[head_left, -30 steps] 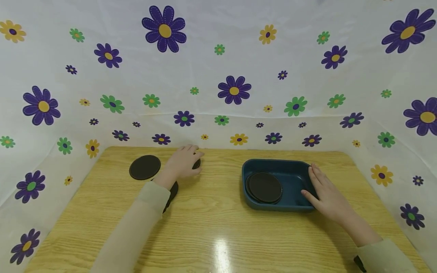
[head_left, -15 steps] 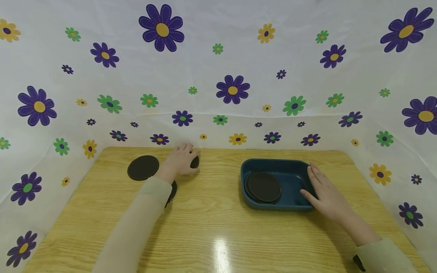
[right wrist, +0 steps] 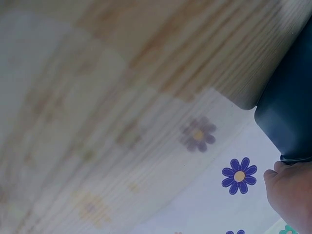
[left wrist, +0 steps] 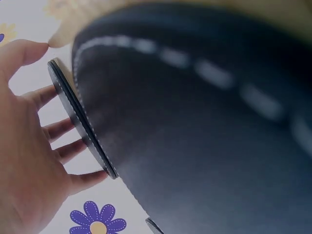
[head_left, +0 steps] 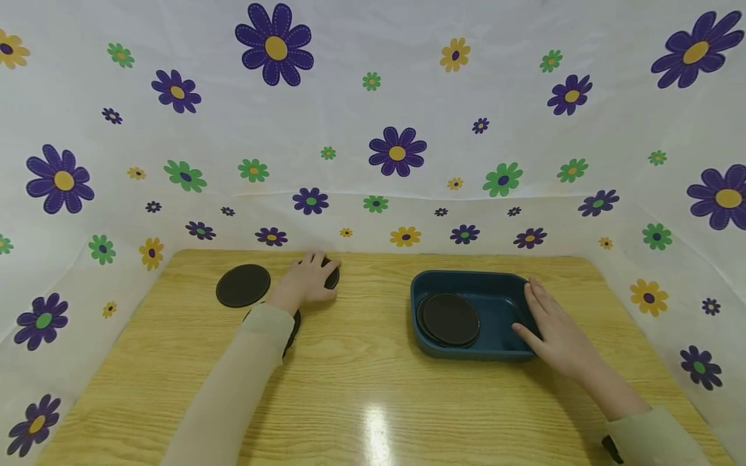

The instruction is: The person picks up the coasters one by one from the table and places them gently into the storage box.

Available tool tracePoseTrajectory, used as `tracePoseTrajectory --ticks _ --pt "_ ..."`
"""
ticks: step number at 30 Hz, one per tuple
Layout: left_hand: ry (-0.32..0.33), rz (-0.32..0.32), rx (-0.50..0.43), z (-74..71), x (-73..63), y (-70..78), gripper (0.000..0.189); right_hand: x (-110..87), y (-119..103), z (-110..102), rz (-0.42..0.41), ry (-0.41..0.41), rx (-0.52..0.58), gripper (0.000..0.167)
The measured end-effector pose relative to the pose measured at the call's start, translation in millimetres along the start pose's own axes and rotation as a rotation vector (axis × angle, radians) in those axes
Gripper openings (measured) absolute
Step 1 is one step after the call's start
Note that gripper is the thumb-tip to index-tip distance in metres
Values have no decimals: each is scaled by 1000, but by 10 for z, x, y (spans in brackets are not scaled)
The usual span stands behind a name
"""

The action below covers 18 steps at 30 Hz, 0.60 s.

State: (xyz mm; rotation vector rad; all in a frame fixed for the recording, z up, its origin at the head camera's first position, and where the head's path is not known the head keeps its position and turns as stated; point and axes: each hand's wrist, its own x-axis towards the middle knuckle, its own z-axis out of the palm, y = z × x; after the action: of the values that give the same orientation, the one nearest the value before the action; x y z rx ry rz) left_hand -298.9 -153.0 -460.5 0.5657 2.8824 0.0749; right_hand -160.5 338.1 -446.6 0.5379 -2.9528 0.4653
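The left hand (head_left: 304, 281), fingers spread, touches a black, round, stitched disc (head_left: 333, 279) left of the dark-blue oblong tray (head_left: 502, 310) — which the straight-fingered right hand (head_left: 559, 333) touches.

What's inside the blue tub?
In the blue tub, a round black coaster lies at the left, with another's edge peeking out underneath. I can't see how many are stacked, and the right hand hides some of the right end.
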Motion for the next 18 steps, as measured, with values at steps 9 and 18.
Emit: tracePoseTrajectory --ticks 9,18 --pt "-11 -13 -19 1 1 -3 77 -5 7 0 3 -5 -6 86" --pt "6 -19 4 20 0 -32 78 -5 -2 -3 3 2 -5 85"
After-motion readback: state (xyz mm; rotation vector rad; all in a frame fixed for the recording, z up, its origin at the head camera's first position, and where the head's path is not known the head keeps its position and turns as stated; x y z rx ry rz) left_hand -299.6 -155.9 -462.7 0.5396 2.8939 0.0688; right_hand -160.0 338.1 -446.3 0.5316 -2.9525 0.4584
